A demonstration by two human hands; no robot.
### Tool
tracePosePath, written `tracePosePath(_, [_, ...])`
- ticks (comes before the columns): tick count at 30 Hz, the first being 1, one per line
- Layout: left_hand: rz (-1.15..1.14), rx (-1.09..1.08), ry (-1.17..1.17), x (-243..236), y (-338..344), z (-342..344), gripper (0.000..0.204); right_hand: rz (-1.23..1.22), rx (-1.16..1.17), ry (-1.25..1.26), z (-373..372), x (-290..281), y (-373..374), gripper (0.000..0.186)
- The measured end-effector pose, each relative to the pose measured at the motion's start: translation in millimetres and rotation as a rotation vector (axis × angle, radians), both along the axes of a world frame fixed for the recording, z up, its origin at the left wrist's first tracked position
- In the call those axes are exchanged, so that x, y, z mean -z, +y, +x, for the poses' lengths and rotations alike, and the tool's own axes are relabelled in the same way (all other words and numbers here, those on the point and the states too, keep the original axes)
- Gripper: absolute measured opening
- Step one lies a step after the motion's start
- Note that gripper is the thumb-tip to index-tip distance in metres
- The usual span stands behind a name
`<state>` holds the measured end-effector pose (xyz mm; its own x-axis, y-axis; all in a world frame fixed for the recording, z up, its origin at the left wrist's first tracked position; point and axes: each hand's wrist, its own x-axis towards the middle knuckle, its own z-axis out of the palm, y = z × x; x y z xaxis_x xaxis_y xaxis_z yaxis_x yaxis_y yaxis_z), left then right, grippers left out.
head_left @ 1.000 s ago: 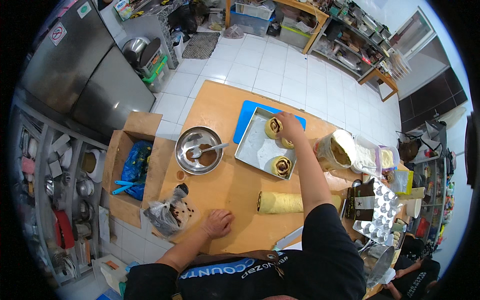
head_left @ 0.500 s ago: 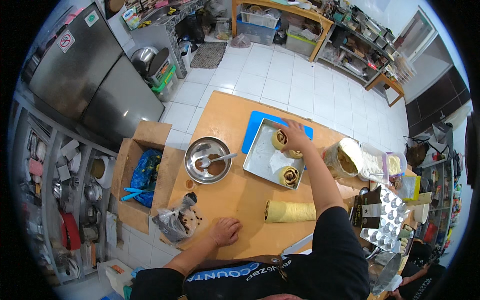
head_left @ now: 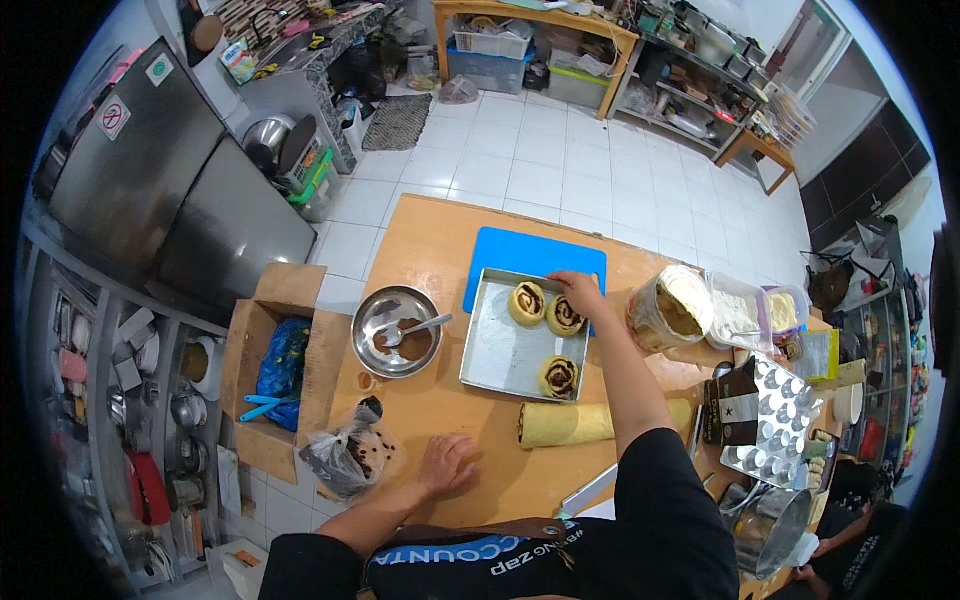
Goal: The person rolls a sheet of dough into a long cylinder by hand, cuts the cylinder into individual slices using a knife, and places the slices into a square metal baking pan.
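A square metal baking pan [head_left: 490,345] holds three swirled dough rolls with dark filling: one roll [head_left: 527,303] and another roll [head_left: 566,314] side by side at the far end, and a third roll [head_left: 560,377] at the near right corner. My right hand [head_left: 580,294] grips the pan's far right corner, close beside the second roll; its fingertips are partly hidden. On the table, my left hand [head_left: 448,464] rests with its fingers laid out, holding nothing. A long uncut filled dough log [head_left: 565,424] lies in front of the pan, partly behind my right forearm.
The pan overlaps a blue mat [head_left: 540,256]. A steel bowl [head_left: 372,312] with brown powder and a spoon stands left. Near my left hand lies a plastic bag [head_left: 345,455] of dark bits. Tubs [head_left: 735,312] and a muffin tin [head_left: 775,420] crowd the right side.
The pan has turned slightly and slid nearer to me over the mat. My right hand has moved from above the rolls to the pan's far right corner. The left hand stays put.
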<state>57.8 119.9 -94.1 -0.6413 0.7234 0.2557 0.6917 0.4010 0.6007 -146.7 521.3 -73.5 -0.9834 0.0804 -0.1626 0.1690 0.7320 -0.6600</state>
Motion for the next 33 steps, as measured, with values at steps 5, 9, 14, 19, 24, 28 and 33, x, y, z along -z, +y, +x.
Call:
tracePosePath(5, [0.189,-0.154,-0.091,-36,103,-94,0.068,0.216,0.066,-0.008,16,-5,0,0.025])
tracePosePath(9, [0.057,-0.307,-0.196,-8,170,-184,0.1,0.073,0.151,0.144,22,22,13,0.025])
tracePosePath(14, [-0.131,-0.224,-0.33,1,196,-224,0.114,0.135,0.17,0.179,24,27,9,0.023])
tracePosePath(19, [-0.108,-0.156,-0.302,10,212,-231,0.095,0.144,0.172,0.2,26,25,7,0.022])
tracePosePath(24, [-0.027,0.059,-0.335,14,206,-246,0.087,0.134,0.174,0.188,25,22,3,0.023])
tracePosePath(28, [-0.139,0.013,-0.052,-5,205,-235,0.096,0.139,0.166,0.224,28,24,9,0.023])
tracePosePath(33, [0.147,-0.163,-0.101,-4,195,-215,0.081,0.293,0.252,0.441,33,5,-5,0.022])
